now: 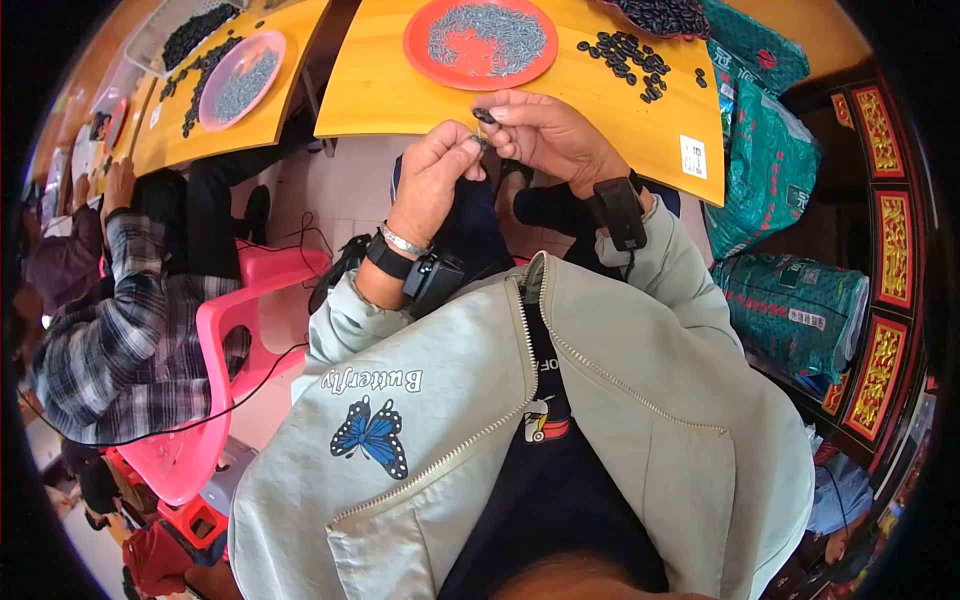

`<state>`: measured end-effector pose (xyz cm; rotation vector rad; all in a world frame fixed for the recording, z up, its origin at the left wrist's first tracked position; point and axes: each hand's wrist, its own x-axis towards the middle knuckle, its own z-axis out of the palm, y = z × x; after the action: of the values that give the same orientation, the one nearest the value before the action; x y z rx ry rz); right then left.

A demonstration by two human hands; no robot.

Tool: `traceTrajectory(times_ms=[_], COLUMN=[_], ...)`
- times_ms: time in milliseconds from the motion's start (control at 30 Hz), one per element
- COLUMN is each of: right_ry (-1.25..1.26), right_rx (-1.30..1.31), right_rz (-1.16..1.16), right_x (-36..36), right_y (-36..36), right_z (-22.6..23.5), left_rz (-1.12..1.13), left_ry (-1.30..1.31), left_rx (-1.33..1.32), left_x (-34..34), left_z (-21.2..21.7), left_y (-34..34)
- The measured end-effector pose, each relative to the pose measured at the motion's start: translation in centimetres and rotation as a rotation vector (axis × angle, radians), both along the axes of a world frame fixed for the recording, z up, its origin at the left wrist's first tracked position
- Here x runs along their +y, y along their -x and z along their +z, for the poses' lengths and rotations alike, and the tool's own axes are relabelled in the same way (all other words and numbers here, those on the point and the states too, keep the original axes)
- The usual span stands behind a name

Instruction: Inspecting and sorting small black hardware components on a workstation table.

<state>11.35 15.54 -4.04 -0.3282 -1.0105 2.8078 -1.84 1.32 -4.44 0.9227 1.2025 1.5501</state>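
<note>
My left hand [437, 170] and my right hand [543, 130] meet just below the near edge of a yellow table [390, 95]. Both pinch one small dark seed [484, 117] between their fingertips. Right above the hands, on the table, stands a red plate [425, 50] covered with grey shelled kernels. A loose heap of black seeds [628, 58] lies on the table to the right of that plate. A black band with a small device is strapped to each wrist.
A bowl of black seeds [665, 15] sits at the table's far right. Green sacks [775, 165] stand on the right. To the left a person in a plaid shirt [120, 340] sits on a pink chair [225, 330] at a second yellow table with a pink plate [243, 78].
</note>
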Motion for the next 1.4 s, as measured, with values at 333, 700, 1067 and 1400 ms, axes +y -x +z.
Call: traceTrajectory(times_ms=[333, 700, 1067, 1400], right_ry=[-0.655, -0.761, -0.748, -0.789], right_rx=[-0.238, -0.248, -0.221, -0.258], right_rz=[-0.136, -0.152, -0.140, -0.159], right_x=[-0.6, -0.7, -0.8, -1.3], right_y=[0.0, 0.1, -0.1, -0.1], right_z=[3.2, 3.1, 2.7, 2.6], left_rz=[-0.016, 0.042, 0.070, 0.090], left_ry=[0.078, 0.111, 0.123, 0.158], left_rx=[0.033, 0.160, 0.193, 0.231], left_x=[0.1, 0.0, 0.1, 0.1], left_z=[0.1, 0.0, -0.3, -0.8], left_y=[-0.1, 0.0, 0.0, 0.1])
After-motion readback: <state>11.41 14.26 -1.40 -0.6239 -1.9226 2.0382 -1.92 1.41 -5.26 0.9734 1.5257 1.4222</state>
